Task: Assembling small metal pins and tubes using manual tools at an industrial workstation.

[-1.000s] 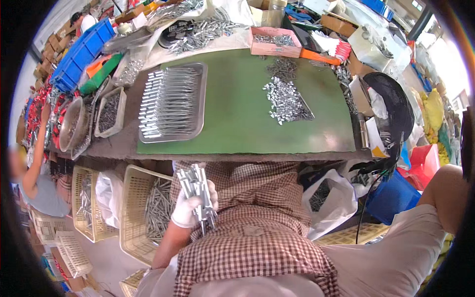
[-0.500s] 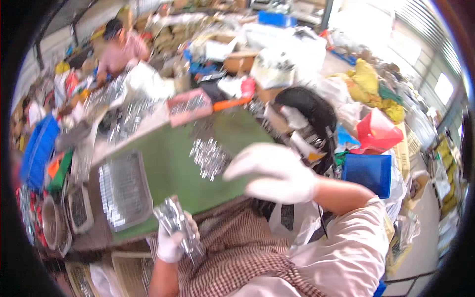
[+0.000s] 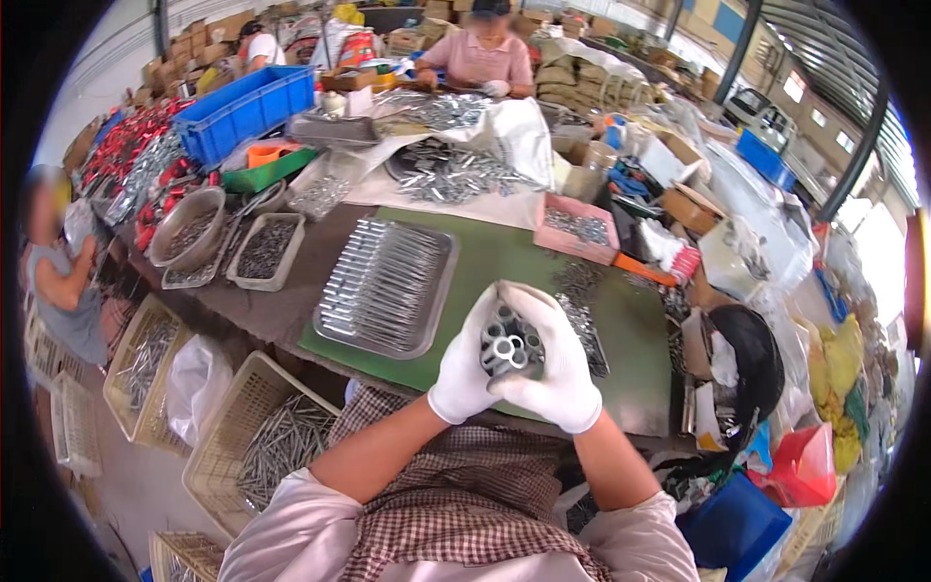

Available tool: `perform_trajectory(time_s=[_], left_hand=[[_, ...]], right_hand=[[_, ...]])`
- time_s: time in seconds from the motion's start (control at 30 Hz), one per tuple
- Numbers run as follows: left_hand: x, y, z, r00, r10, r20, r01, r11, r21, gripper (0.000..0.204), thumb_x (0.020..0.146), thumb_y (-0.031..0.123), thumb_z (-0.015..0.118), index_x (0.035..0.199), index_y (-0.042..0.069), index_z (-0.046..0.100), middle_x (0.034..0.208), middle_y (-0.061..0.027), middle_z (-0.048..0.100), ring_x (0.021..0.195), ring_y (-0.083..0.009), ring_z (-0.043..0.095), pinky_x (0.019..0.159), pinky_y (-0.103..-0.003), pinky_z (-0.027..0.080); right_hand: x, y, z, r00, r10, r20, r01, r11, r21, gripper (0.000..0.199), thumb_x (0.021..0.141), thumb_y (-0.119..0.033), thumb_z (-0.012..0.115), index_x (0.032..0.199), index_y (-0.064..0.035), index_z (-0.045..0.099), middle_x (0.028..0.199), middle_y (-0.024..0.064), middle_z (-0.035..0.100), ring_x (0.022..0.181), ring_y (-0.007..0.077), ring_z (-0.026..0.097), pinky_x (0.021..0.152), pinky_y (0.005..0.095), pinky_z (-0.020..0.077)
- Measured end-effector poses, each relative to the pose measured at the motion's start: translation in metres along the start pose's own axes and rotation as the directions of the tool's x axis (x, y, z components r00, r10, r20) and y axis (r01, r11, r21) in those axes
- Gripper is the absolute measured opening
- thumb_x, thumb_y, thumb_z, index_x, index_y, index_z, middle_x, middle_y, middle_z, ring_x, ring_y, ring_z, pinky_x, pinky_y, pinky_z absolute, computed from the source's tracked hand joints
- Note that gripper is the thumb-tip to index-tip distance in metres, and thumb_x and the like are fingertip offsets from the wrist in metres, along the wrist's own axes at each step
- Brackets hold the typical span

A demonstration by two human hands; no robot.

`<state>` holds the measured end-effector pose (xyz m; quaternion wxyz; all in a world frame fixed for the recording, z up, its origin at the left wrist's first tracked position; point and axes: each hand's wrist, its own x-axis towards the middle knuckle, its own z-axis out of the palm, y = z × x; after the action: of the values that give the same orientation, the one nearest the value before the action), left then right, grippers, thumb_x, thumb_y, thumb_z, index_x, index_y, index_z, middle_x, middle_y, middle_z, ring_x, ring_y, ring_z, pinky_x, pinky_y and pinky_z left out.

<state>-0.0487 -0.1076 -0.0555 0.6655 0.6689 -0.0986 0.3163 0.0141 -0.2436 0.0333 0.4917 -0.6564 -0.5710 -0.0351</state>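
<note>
- Metal tubes (image 3: 508, 346): one bundle, seen end-on, roughly eight to ten open round ends showing; the exact count is hard to tell. It is held up above the near edge of the green mat (image 3: 504, 281).
- Left hand (image 3: 465, 373), in a white glove, is wrapped around the bundle's left side, grasping it.
- Right hand (image 3: 553, 369), also white-gloved, is cupped over the top and right side of the same bundle, fingers closed on it; the two gloves touch.
- One metal tray (image 3: 388, 288) lies on the mat just left of the hands, filled with a neat row of tubes laid side by side.
- One loose heap of small metal parts (image 3: 582, 310) lies on the mat behind and right of the hands, partly hidden by the right glove.
- One pink box (image 3: 576, 229) of parts stands at the mat's far edge.
- Two wicker baskets (image 3: 254, 441) of long metal pieces stand below the table on the left.
- One blue crate (image 3: 244, 112) sits far left.
</note>
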Motion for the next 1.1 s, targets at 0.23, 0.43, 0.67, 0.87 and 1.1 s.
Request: perform_trajectory(time_s=[0.23, 0.43, 0.67, 0.87, 1.1], left_hand=[[-0.021, -0.058, -0.01, 0.991, 0.067, 0.119, -0.117, 0.87, 0.479, 0.106, 0.076, 0.015, 0.081, 0.16, -0.003, 0.02, 0.125, -0.0247, 0.061, 0.109, -0.0377, 0.066, 0.095, -0.038, 0.054], [-0.023, -0.023, -0.022, 0.991, -0.001, 0.132, -0.062, 0.879, 0.474, 0.109, 0.077, 0.021, 0.084, 0.161, -0.002, 0.019, 0.092, -0.0129, 0.067, 0.08, -0.033, 0.071, 0.073, -0.041, 0.057], [-0.047, -0.005, -0.042, 0.99, 0.05, -0.135, 0.002, 0.933, 0.36, 0.089, 0.076, 0.02, 0.088, 0.148, 0.002, 0.039, 0.107, -0.0137, 0.067, 0.093, -0.029, 0.071, 0.086, -0.037, 0.057], [-0.082, -0.018, -0.094, 0.937, -0.044, -0.346, 0.11, 0.978, 0.175, 0.094, 0.074, 0.013, 0.093, 0.147, -0.001, 0.036, 0.131, -0.0141, 0.06, 0.121, -0.023, 0.062, 0.106, -0.038, 0.05], [-0.075, -0.024, -0.128, 0.84, -0.122, -0.529, 0.153, 0.988, 0.015, 0.079, 0.075, 0.012, 0.088, 0.137, -0.001, 0.04, 0.123, -0.0122, 0.064, 0.111, -0.0238, 0.066, 0.094, -0.037, 0.053]], right_hand=[[-0.009, 0.023, 0.04, 0.954, 0.064, -0.292, -0.114, 0.981, -0.158, 0.029, 0.067, -0.001, 0.079, 0.094, -0.0069, 0.072, 0.101, 0.0116, 0.063, 0.09, 0.028, 0.064, 0.079, 0.0384, 0.0532], [-0.003, 0.013, 0.055, 0.891, 0.159, -0.425, -0.226, 0.968, -0.112, 0.023, 0.069, 0.005, 0.073, 0.088, -0.0079, 0.071, 0.098, 0.0083, 0.061, 0.087, 0.0222, 0.062, 0.075, 0.0343, 0.051], [0.016, -0.017, 0.065, 0.971, 0.129, -0.199, -0.125, 0.992, 0.032, 0.042, 0.068, -0.012, 0.078, 0.109, -0.0051, 0.071, 0.118, 0.0152, 0.061, 0.104, 0.0276, 0.062, 0.091, 0.0391, 0.0501], [0.008, 0.038, 0.079, 0.912, 0.357, -0.199, -0.372, 0.927, -0.042, 0.045, 0.083, -0.012, 0.072, 0.125, -0.001, 0.063, 0.118, 0.0167, 0.064, 0.102, 0.0255, 0.064, 0.093, 0.037, 0.0518], [-0.011, 0.053, 0.125, 0.972, 0.231, 0.034, -0.206, 0.916, -0.344, 0.031, 0.077, -0.021, 0.085, 0.09, -0.0061, 0.062, 0.082, 0.0124, 0.066, 0.075, 0.0341, 0.065, 0.068, 0.044, 0.0512]])
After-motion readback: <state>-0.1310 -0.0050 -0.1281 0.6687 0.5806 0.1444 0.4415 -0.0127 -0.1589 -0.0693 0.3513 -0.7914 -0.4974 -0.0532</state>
